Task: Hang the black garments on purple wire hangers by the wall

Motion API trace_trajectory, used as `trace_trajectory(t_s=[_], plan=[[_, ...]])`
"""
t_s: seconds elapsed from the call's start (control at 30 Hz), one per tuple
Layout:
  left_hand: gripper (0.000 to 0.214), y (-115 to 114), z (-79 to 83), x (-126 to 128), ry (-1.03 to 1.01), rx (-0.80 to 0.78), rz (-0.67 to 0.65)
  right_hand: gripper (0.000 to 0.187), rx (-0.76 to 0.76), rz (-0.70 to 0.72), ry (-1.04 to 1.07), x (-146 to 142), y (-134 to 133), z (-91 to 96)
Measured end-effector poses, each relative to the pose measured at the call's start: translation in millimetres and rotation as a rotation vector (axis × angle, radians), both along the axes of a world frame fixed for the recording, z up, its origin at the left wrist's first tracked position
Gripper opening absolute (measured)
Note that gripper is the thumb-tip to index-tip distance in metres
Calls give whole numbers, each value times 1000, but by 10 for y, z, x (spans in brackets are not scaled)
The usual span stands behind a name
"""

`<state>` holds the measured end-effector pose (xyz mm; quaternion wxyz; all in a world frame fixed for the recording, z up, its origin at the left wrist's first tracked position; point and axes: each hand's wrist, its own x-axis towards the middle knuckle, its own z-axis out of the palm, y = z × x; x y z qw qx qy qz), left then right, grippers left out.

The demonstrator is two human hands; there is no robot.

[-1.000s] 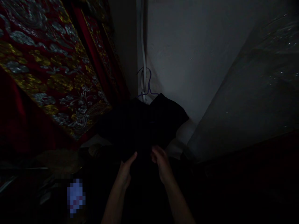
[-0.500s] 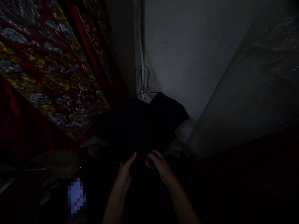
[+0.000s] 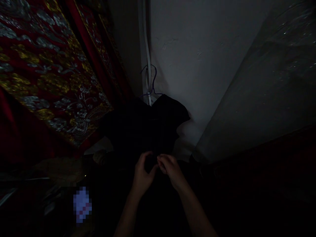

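A black shirt (image 3: 145, 128) with short sleeves hangs from a thin purple wire hanger (image 3: 154, 80) against the wall; its lower part melts into the dark. In front of its lower front, my left hand (image 3: 143, 174) curves with thumb and fingers apart, a dark gap between them. Close beside it, my right hand (image 3: 170, 168) is closed in a pinch at the shirt's front, its fingertips near my left thumb. Dim light hides the cloth's details between the hands.
Red cloth (image 3: 54, 79) with gold and silver embroidery hangs at left. A white cable (image 3: 145, 39) runs down the wall (image 3: 197, 65) to the hanger. A greyish, glinting sheet (image 3: 266, 92) leans at right. Lower left, a blurred-out bluish patch (image 3: 82, 204) glows among dark clutter.
My left hand has moved right and slightly up towards my right hand, its fingers now curved apart from the thumb. My right hand stays in nearly the same place, pinched. The view has shifted slightly.
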<state>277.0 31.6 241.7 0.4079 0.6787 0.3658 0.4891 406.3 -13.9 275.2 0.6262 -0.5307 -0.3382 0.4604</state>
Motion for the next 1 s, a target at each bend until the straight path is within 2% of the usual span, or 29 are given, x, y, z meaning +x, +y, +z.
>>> trace_trajectory(t_s=[0.07, 0.13, 0.23, 0.33, 0.43, 0.5, 0.57, 0.6, 0.67, 0.73, 0.8, 0.9, 0.97, 1.0], plan=[[22, -36, -20, 177, 26, -51, -78, 37, -3, 20, -54, -11, -2, 0], [9, -57, -6, 315, 31, -61, -57, 34, -13, 21, -81, 30, 7, 12], [7, -72, 22, 424, 16, -63, -72, 30, -17, -40, -57, 158, 116, 138], [9, -66, -37, 440, 41, -51, -50, 28, 59, -106, 10, 285, 388, 498], [14, -24, -189, 410, 102, -60, -39, 23, 208, -158, 134, 349, 705, 1028], [15, 35, -271, 385, 114, -70, -30, 20, 281, -125, 228, 346, 837, 1339], [15, 124, -261, 365, 128, -66, -47, 19, 335, -82, 271, 311, 871, 1511], [12, 178, -204, 358, 144, -65, -84, 20, 360, -68, 272, 285, 857, 1535], [4, 297, 22, 346, 169, -68, -181, 23, 392, -54, 244, 239, 789, 1485], [16, 410, 382, 333, 135, -34, -228, 27, 386, -57, 183, 221, 703, 1376], [23, 502, 813, 319, 28, 110, -156, 29, 362, -71, 102, 234, 625, 1298], [27, 605, 1406, 308, -33, 438, -34, 29, 370, -67, -14, 267, 539, 1319], [23, 655, 1670, 317, 26, 583, -41, 29, 397, -52, -73, 281, 517, 1383], [19, 671, 1751, 327, 64, 629, -50, 29, 414, -56, -98, 289, 523, 1405]])
